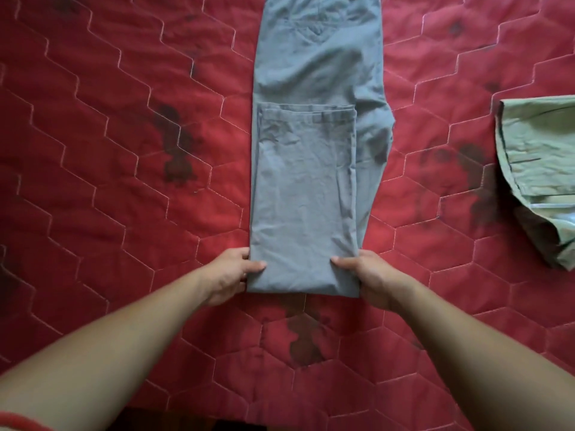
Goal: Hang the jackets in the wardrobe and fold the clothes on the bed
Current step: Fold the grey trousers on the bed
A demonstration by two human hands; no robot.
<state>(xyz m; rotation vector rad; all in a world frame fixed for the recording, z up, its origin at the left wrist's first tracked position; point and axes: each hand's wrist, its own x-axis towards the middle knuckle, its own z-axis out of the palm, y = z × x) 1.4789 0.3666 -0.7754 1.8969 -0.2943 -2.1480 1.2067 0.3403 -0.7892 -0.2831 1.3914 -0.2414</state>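
Grey-blue trousers (311,181) lie lengthwise down the middle of the red quilted bed (109,135). Their legs are doubled back, so the hem lies across the thigh part. The fold is at the near end. My left hand (231,273) grips the left corner of that fold, thumb on top and fingers under the cloth. At the right corner my right hand (365,276) grips the fold the same way. The waist end runs out of view at the top.
A folded pale green garment (538,169) lies at the right edge of the bed, partly cut off by the frame. Dark blotches mark the quilt around the trousers. The near edge of the bed shows at the bottom.
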